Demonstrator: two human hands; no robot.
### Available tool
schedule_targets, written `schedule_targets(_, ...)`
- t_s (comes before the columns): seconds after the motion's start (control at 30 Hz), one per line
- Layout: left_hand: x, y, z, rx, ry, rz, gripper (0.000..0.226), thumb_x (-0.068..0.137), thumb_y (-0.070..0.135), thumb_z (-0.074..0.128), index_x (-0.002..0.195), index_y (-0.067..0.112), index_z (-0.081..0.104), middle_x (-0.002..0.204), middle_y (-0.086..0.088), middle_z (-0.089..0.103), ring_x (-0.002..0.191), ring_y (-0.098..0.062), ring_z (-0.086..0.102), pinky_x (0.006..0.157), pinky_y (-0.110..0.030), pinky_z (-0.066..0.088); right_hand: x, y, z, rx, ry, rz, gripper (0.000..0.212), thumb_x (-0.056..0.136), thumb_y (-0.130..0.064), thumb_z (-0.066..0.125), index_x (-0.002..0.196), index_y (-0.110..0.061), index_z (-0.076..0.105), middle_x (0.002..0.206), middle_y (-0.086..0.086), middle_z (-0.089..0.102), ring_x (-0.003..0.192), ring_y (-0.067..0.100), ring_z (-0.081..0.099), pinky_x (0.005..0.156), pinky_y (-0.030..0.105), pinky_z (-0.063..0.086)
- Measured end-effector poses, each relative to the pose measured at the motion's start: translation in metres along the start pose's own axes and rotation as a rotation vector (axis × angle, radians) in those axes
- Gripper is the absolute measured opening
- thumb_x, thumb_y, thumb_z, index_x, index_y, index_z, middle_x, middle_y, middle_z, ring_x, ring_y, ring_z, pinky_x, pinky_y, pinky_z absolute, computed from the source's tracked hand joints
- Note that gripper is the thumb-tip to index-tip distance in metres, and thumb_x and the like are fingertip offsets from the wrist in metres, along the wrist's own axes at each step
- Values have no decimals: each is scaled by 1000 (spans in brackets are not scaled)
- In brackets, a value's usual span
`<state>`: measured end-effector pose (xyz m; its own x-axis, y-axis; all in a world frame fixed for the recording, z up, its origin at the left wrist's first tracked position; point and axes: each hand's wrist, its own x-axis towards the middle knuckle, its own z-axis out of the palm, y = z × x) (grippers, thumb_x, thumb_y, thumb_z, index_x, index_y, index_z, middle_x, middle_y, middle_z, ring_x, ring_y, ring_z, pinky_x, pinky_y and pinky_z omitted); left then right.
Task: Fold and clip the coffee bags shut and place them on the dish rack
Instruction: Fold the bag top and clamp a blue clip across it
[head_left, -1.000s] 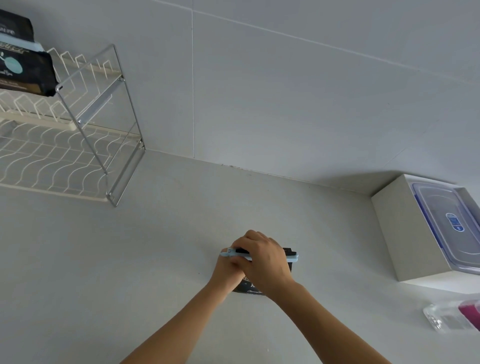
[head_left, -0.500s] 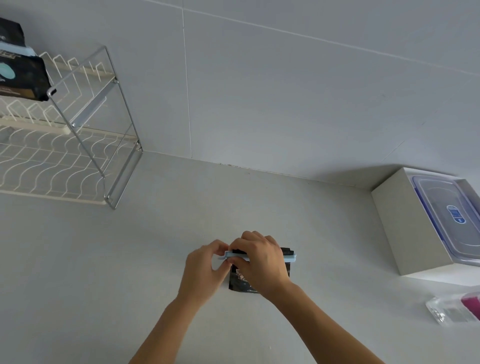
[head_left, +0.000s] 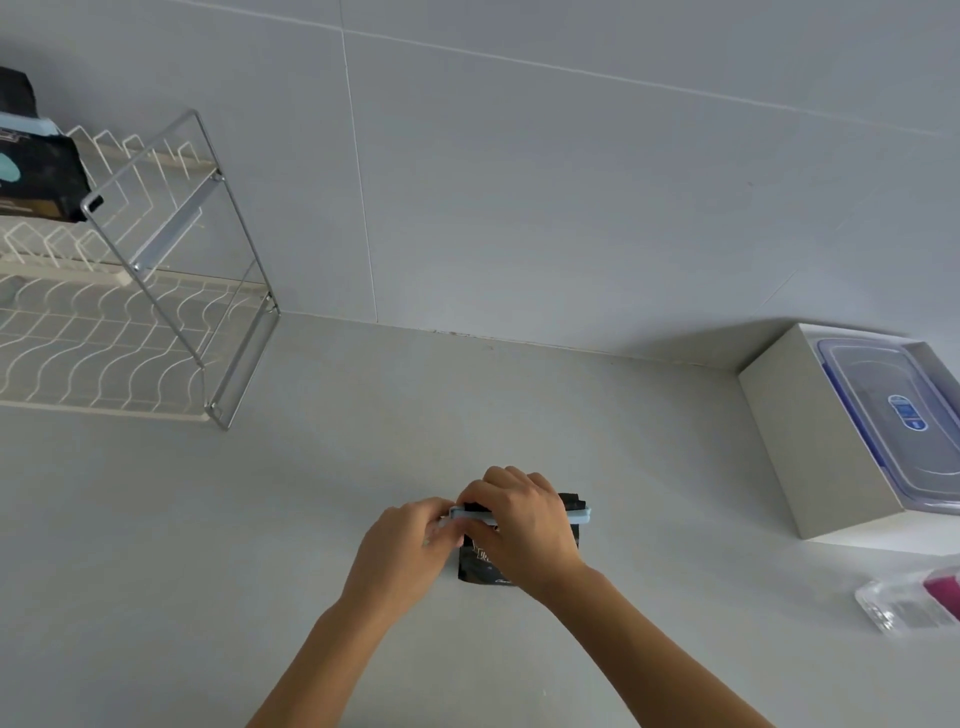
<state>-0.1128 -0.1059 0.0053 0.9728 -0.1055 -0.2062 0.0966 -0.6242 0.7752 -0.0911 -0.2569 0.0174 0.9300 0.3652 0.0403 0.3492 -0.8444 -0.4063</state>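
On the grey bench (head_left: 260, 519), well right of the white wire dish rack (head_left: 156, 322), sits the small black coffee bag (head_left: 480, 566). The right hand (head_left: 519, 525) has its grip curled closed over the bag's pale-blue plastic clip (head_left: 579, 515), and the left hand (head_left: 405, 551) pinches the clip's end.

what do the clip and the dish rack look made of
The clip: probably plastic, pale blue and matte, a smooth moulded bar. The dish rack: white coated wire shelves, judging by thin wavy rods, in a shiny metal frame, seemingly steel.
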Motion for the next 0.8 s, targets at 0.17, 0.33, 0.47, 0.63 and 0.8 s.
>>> schedule_targets(0.17, 6, -4, -1, -223, -81, -42, 19, 91, 33, 54, 82, 24, 69, 72, 8, 73, 72, -3, 69, 73, -30, 50, -1, 3, -11, 49, -121, -69, 19, 92, -30, 51, 103, -23, 64, 96, -4, 61, 90, 16, 55, 83, 25, 36)
schedule_targets(0.33, 12, -5, -2, -519, -161, -92, 10, 89, 19, 60, 89, 14, 69, 70, 5, 64, 67, 1, 59, 68, -10, 43, -5, 6, -32, 103, -80, -50, 21, 92, -25, 53, 105, -24, 69, 100, -2, 62, 94, 15, 53, 78, 31, 45)
schedule_targets(0.47, 10, -6, -1, -567, -253, -59, 7, 88, 20, 62, 88, 18, 69, 72, 6, 68, 70, -6, 60, 70, -9, 46, -9, 1, -27, 59, -51, -22, 14, 87, -30, 60, 90, -20, 69, 88, -2, 63, 86, 16, 53, 67, 28, 43)
schedule_targets(0.63, 7, -9, 2, -669, -222, -114, 15, 90, 23, 57, 95, 25, 72, 77, 3, 71, 69, -7, 62, 72, -16, 50, -5, -3, -15, 0, 34, -60, 7, 84, -15, 60, 79, -15, 65, 77, 0, 63, 74, 21, 54, 61, 34, 48)
schedule_targets(0.8, 3, -8, 3, -711, -269, -15, 19, 91, 21, 55, 95, 25, 73, 73, 1, 70, 66, -7, 61, 68, -16, 50, -14, 0, -17, 50, 53, -120, 7, 85, -11, 58, 81, -14, 63, 76, 0, 62, 70, 20, 52, 59, 31, 47)
